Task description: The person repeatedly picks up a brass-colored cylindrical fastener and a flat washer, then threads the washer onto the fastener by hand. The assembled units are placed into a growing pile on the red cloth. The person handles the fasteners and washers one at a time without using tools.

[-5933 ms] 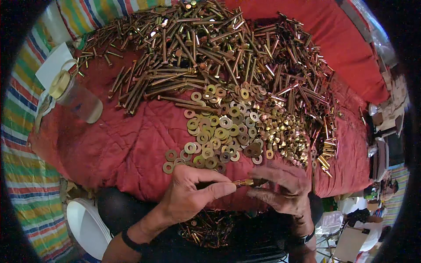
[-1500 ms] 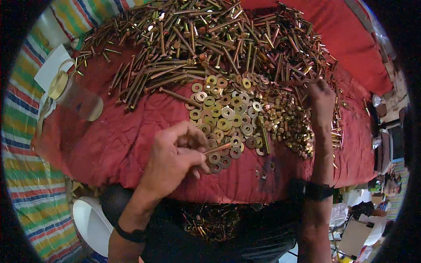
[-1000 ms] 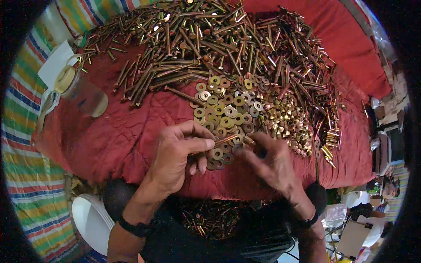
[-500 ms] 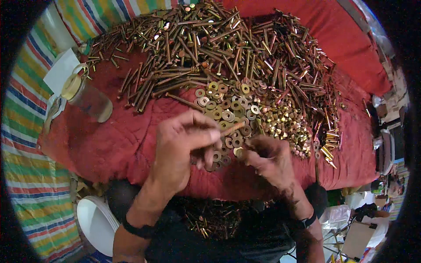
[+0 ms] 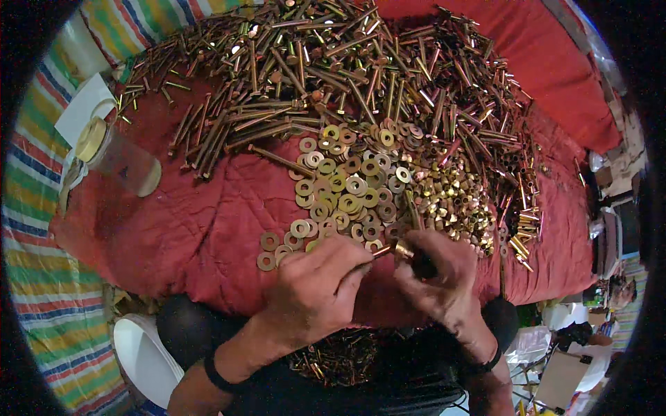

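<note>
My left hand (image 5: pixel 319 283) is closed around a bolt (image 5: pixel 382 251), whose end sticks out toward the right. Facing it, my right hand (image 5: pixel 440 277) pinches a small gold-coloured metal piece (image 5: pixel 403 249) at the bolt's end; whether it is a nut or a washer I cannot make out. Just beyond both hands lies a spread of flat washers (image 5: pixel 355 186). To their right is a heap of small brassy cone-shaped nuts (image 5: pixel 454 197). One more bolt-like piece (image 5: pixel 414 211) lies between washers and nuts, close to my right fingers.
A large heap of long bolts (image 5: pixel 312 73) covers the far side of the red cloth (image 5: pixel 208 229). At the left, a clear jar (image 5: pixel 125 166) with a yellowish lid lies tipped. More metal parts (image 5: pixel 340 357) sit at my lap. A white plastic chair (image 5: pixel 142 357) stands lower left.
Both hands have drawn nearer to me and closer together. The bolt's end now meets the small gold piece in my right fingers. More washers show where my left hand was.
</note>
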Demonstrator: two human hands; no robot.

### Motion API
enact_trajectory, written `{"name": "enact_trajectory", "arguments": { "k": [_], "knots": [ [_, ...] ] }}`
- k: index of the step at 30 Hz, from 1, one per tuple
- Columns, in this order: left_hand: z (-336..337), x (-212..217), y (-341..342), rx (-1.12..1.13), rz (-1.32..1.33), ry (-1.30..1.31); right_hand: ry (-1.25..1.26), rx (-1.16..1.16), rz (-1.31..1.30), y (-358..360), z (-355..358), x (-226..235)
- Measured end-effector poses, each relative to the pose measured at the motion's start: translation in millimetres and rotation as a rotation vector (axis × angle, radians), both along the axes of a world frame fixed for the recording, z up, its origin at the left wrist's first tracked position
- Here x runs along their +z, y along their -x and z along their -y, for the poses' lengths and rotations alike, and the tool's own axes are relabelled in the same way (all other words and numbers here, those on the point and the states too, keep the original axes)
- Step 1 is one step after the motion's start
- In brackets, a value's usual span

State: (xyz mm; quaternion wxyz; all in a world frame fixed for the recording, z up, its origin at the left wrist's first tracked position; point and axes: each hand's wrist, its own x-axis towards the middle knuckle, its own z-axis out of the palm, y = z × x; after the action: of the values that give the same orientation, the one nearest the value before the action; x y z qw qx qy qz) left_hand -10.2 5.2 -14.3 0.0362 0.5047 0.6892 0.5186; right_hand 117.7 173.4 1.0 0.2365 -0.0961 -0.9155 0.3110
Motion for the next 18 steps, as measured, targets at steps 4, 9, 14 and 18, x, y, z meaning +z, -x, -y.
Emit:
{"name": "enact_trajectory", "arguments": {
  "k": [4, 9, 14, 18],
  "knots": [
    [3.8, -8.4, -5.7, 0.022, -0.048, 0.052, -0.188, 0.194, 0.060, -8.5, -4.5, 5.1],
    [-0.5, -13.0, -14.8, 0.016, -0.333, -0.002, 0.325, -0.092, 0.059, -13.2, 5.5, -5.1],
    [-4.7, -13.4, -11.3, 0.042, -0.105, -0.057, 0.077, 0.145, -0.015, -10.4, 8.3, 6.5],
    [-2.0, -3.6, -12.2, 0.014, 0.649, 0.039, 1.105, -0.001, -0.330, 4.5, -0.3, 16.3]
  ]
}}
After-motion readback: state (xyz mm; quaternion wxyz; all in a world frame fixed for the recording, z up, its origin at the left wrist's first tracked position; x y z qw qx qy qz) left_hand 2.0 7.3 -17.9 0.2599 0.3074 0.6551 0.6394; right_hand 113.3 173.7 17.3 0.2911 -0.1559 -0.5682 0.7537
